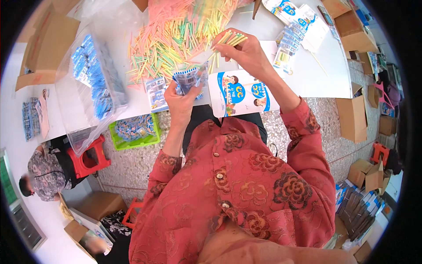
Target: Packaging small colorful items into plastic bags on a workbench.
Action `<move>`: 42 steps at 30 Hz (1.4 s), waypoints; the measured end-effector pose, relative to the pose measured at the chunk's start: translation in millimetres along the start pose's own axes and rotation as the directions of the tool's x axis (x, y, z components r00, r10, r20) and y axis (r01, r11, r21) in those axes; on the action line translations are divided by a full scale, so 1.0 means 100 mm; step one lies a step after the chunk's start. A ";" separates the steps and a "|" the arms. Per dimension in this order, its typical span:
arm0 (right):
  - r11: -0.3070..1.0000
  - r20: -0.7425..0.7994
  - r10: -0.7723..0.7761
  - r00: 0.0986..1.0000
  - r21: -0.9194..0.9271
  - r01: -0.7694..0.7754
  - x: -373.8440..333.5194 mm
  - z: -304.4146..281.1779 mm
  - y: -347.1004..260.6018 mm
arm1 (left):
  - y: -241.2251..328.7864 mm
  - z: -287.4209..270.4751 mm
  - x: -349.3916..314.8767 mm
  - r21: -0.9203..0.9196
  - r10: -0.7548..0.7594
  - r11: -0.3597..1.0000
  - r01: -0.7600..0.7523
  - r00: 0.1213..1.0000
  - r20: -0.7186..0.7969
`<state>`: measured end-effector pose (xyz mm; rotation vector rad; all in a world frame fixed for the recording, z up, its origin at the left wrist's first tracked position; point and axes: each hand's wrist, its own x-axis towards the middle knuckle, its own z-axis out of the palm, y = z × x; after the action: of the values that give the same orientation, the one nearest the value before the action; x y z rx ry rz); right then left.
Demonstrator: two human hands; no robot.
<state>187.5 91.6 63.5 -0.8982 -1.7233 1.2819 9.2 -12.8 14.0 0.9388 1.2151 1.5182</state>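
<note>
Gripping a stick bundle (235, 39), upper centre: right hand (249, 55), curled closed. Left hand (180, 100) pinches a blue packet (186, 78), likely steadying it. Loose sticks (176, 44) heap close, presumably for reach.

Red long-sleeved shirt (193, 207), brown-and-gold flowers (291, 190), pale buttons (220, 176), black trousers (198, 122)

A white tabletop (336, 83) is carrying a heap of pastel sticks (176, 42) (pink, yellow and green) toward its far side. A clear plastic container (81, 143) is resting at the left. A small blue-striped packet (154, 97) is lying near the heap; a flat printed package (233, 94) is reaching the near edge. The speckled floor (321, 132) is supporting a green crate (140, 145) and a red plastic stool (79, 166).
</note>
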 end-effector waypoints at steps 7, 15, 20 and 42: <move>0.997 0.176 0.019 0.984 0.069 -0.032 -0.15 0.02 -0.39 | -0.04 0.09 0.02 0.010 -0.008 1.000 0.008 1.000 0.019; 0.948 0.234 -0.017 0.972 -0.305 0.090 -0.14 0.06 -0.38 | -0.03 0.13 0.01 0.024 0.013 1.000 -0.014 0.999 0.039; 0.880 0.183 -0.169 0.968 -0.415 0.232 -0.08 0.08 -0.35 | 0.00 0.15 0.06 0.113 0.023 0.993 -0.027 0.999 0.035; 0.950 0.114 -0.139 0.984 -0.265 0.165 0.06 0.03 -0.32 | -0.09 0.21 0.18 -0.002 0.000 1.000 0.000 0.996 0.084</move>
<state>179.8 88.3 94.9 -0.8501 -2.0384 1.0138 26.5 10.6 10.4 0.9911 1.1532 1.4650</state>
